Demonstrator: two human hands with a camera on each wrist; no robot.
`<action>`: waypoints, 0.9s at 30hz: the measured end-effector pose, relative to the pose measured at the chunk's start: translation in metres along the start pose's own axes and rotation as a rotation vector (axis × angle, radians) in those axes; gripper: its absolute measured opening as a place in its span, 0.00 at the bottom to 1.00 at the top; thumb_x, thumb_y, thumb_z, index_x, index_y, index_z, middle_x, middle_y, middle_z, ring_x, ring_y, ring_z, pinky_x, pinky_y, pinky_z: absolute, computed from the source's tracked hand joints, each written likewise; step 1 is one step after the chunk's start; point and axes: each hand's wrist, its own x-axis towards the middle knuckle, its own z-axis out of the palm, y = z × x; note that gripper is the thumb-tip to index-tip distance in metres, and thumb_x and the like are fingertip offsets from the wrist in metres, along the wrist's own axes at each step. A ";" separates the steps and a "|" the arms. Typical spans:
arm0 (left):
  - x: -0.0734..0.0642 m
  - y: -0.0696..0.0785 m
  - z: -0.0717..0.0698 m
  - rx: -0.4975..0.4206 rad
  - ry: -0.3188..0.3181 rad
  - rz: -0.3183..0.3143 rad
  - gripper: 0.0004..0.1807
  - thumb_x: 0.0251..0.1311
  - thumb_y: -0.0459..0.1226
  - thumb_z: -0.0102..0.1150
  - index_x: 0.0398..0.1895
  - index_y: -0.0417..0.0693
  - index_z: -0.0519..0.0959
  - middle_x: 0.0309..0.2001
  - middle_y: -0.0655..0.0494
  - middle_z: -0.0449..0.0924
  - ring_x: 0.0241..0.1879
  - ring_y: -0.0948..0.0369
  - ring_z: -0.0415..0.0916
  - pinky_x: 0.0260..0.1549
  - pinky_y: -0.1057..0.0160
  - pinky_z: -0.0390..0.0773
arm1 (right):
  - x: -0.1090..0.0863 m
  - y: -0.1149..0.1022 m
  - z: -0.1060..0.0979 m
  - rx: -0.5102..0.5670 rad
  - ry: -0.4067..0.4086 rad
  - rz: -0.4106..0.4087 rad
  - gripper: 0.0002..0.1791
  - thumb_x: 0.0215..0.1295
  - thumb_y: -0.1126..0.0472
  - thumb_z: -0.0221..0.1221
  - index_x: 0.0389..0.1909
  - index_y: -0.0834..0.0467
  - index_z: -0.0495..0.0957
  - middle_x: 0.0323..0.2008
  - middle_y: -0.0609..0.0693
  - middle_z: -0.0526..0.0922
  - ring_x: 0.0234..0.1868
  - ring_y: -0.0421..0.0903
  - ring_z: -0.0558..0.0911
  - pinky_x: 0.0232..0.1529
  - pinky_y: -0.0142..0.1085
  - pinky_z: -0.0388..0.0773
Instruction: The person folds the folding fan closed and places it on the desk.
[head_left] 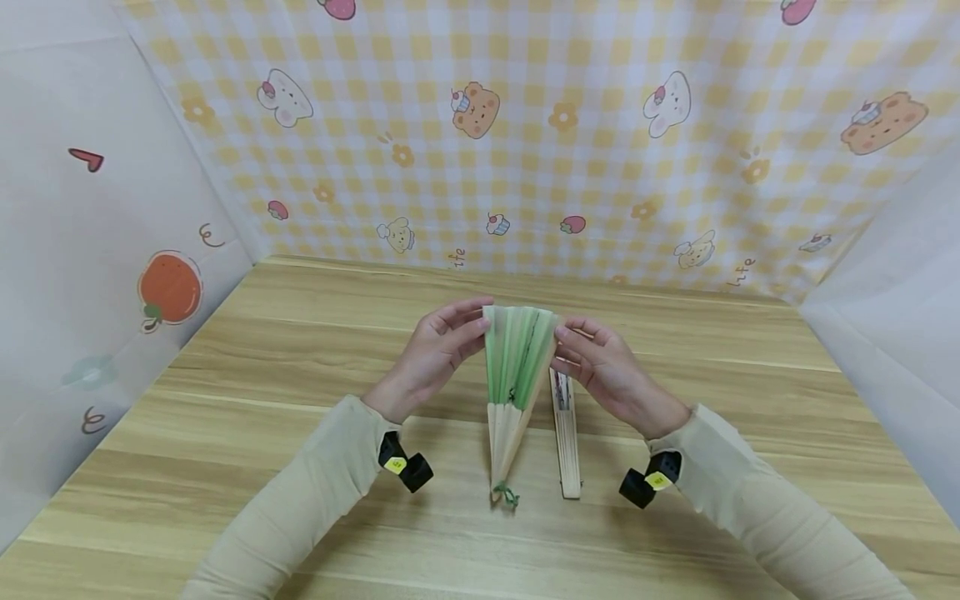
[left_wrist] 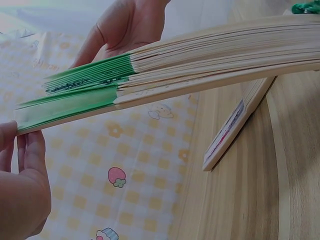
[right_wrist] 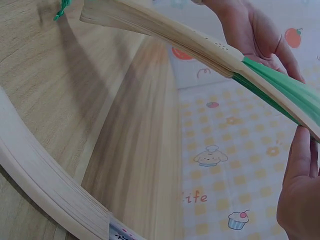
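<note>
A green paper folding fan [head_left: 517, 358] with pale wooden ribs is spread partway between my hands, its narrow end pointing down toward me. My left hand [head_left: 431, 350] pinches the top of its left edge between thumb and fingers. At the opposite top corner, my right hand [head_left: 606, 371] holds the right edge the same way. From the rivet end hangs a knotted green cord [head_left: 507, 495]. In the left wrist view the fan's ribs [left_wrist: 215, 55] show as a thick stack, partly fanned out.
A second folding fan [head_left: 568, 450], closed, lies on the wooden table [head_left: 300, 467] just right of the green one, below my right hand. Behind the table hangs a yellow checked cloth [head_left: 525, 183] with cartoon prints. White printed cloth [head_left: 67, 233] stands at the left side.
</note>
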 end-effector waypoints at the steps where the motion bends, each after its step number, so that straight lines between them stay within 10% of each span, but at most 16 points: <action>1: 0.000 0.000 0.000 -0.002 0.001 0.003 0.15 0.58 0.24 0.46 0.48 0.39 0.73 0.38 0.55 0.75 0.36 0.64 0.74 0.40 0.70 0.75 | 0.000 0.000 0.000 0.005 -0.005 -0.004 0.07 0.64 0.67 0.48 0.31 0.57 0.74 0.31 0.48 0.79 0.33 0.41 0.79 0.38 0.30 0.78; 9: 0.000 -0.002 -0.001 -0.022 -0.024 0.011 0.17 0.59 0.22 0.44 0.38 0.52 0.78 0.39 0.56 0.77 0.38 0.63 0.74 0.42 0.69 0.75 | -0.002 0.000 0.001 0.002 -0.037 -0.019 0.06 0.65 0.67 0.48 0.31 0.57 0.73 0.31 0.49 0.79 0.32 0.41 0.79 0.37 0.30 0.78; 27: -0.002 -0.003 0.002 0.031 -0.072 -0.001 0.19 0.57 0.22 0.44 0.53 0.37 0.67 0.44 0.52 0.71 0.43 0.61 0.70 0.44 0.67 0.74 | -0.002 0.000 0.003 -0.020 -0.025 -0.017 0.04 0.64 0.65 0.49 0.32 0.57 0.73 0.31 0.49 0.78 0.32 0.41 0.79 0.37 0.30 0.78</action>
